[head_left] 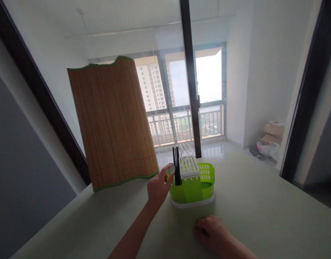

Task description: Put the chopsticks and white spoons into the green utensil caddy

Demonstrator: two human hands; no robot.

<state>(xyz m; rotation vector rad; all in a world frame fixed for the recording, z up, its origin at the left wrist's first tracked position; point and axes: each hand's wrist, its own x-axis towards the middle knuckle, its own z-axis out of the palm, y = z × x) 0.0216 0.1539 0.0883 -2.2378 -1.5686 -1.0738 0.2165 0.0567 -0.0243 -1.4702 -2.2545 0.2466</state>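
Note:
A bright green utensil holder [191, 192] with a white base stands on the pale table, and its white slotted rack [188, 166] sits on top. Black chopsticks [177, 169] stand upright at its left end. Beside them, my left hand [160, 185] pinches a spoon; only its round silvery bowl [171, 168] shows, and the handle is hidden. My right hand [210, 230] rests on the table in front of the holder, apart from it, its fingers curled closed with nothing visible in them.
A brown bamboo mat [114, 126] with green edging stands upright at the left rear of the table [252, 201]. Behind the table is a dark-framed glass door [191, 79]. Cardboard boxes [273, 128] and bags lie on the floor beyond, at the right.

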